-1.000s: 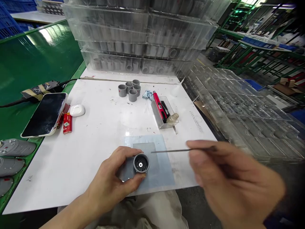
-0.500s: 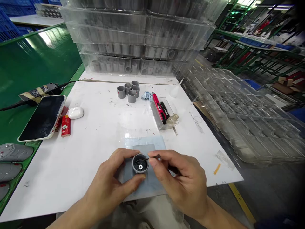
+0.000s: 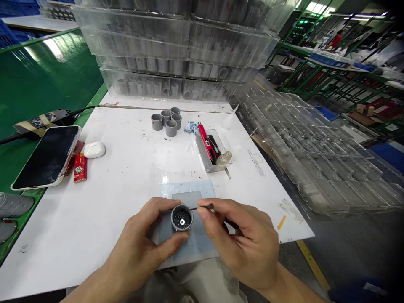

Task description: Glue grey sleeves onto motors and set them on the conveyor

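My left hand (image 3: 148, 231) grips a small grey cylindrical cup (image 3: 182, 218) between thumb and fingers. Its open end faces up, showing a black interior with a bright round metal centre. In my right hand (image 3: 240, 235) is a thin dark metal tool (image 3: 206, 206), pinched between thumb and index finger. The tool's slim tip reaches over the cup's right rim; whether it touches the inside I cannot tell. Below both hands lies a light blue cloth (image 3: 206, 191) with a grey square pad (image 3: 189, 196) on it.
Several grey cups (image 3: 171, 128) stand farther back beside a crumpled blue wipe (image 3: 191, 126). A clear box (image 3: 217, 166) holds a red-handled tool (image 3: 206, 142). A phone (image 3: 47, 158), red packet (image 3: 80, 168) and white case (image 3: 94, 149) lie left. Stacked plastic trays (image 3: 142, 80) rise behind; more trays (image 3: 303, 155) sit right.
The view has shifted slightly, so the table things sit farther left. The tool's tip has drawn back from deeper inside the cup toward its right rim. Both hands keep their holds.
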`<state>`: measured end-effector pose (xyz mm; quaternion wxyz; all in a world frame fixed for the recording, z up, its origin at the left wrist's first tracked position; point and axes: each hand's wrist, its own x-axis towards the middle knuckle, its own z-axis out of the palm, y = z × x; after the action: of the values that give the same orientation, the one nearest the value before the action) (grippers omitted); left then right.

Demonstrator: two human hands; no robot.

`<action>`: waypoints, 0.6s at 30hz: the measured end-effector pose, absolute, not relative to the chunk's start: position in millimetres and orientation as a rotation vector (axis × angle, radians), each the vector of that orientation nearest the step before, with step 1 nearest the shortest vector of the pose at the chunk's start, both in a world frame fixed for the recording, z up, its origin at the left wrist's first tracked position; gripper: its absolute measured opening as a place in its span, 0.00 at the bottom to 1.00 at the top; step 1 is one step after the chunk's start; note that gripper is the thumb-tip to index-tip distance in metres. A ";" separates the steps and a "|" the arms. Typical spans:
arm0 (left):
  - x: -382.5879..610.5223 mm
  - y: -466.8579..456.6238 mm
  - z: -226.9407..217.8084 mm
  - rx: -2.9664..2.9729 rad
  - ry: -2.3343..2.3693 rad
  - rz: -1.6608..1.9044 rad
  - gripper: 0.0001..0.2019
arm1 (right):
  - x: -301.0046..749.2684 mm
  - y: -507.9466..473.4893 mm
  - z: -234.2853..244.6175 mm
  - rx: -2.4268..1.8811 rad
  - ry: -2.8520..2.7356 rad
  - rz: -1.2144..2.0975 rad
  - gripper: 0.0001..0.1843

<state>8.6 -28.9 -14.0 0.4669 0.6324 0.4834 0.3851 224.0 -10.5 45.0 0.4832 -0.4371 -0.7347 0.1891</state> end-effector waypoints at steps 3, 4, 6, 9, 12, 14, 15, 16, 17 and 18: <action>8.4 -28.3 -11.8 1.604 1.215 0.950 0.18 | 241.4 -8.2 57.6 -1.139 -1.675 0.438 0.12; 8.5 -28.2 -11.3 1.630 1.222 0.958 0.18 | 248.9 -2.6 60.4 -1.146 -1.600 0.381 0.13; 8.5 -28.5 -11.3 1.687 1.219 0.972 0.18 | 264.1 16.4 63.3 -1.121 -1.439 0.219 0.11; 8.3 -31.1 -14.7 1.776 1.182 0.979 0.19 | 281.9 53.0 62.9 -1.104 -1.321 0.025 0.04; 7.9 -34.1 -19.0 1.852 1.166 0.981 0.21 | 289.7 77.5 59.0 -1.195 -1.374 0.009 0.07; 8.1 -35.1 -20.0 1.899 1.139 0.977 0.23 | 290.2 83.7 54.2 -1.267 -1.456 0.064 0.08; 8.3 -35.2 -19.9 1.922 1.115 0.977 0.23 | 289.8 85.1 51.1 -1.311 -1.515 0.108 0.09; 8.7 -35.0 -19.5 1.949 1.081 0.979 0.24 | 289.2 86.1 47.8 -1.354 -1.581 0.160 0.10; 9.1 -34.7 -18.9 1.974 1.048 0.985 0.24 | 288.7 87.0 44.6 -1.388 -1.644 0.211 0.10; 9.5 -34.3 -18.3 1.995 1.020 0.990 0.24 | 288.4 88.0 42.0 -1.413 -1.696 0.251 0.10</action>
<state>9.5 -34.3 -18.3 0.3391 0.7661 0.3917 0.3803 288.4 88.0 42.0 0.4437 -0.5698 -0.6842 0.1013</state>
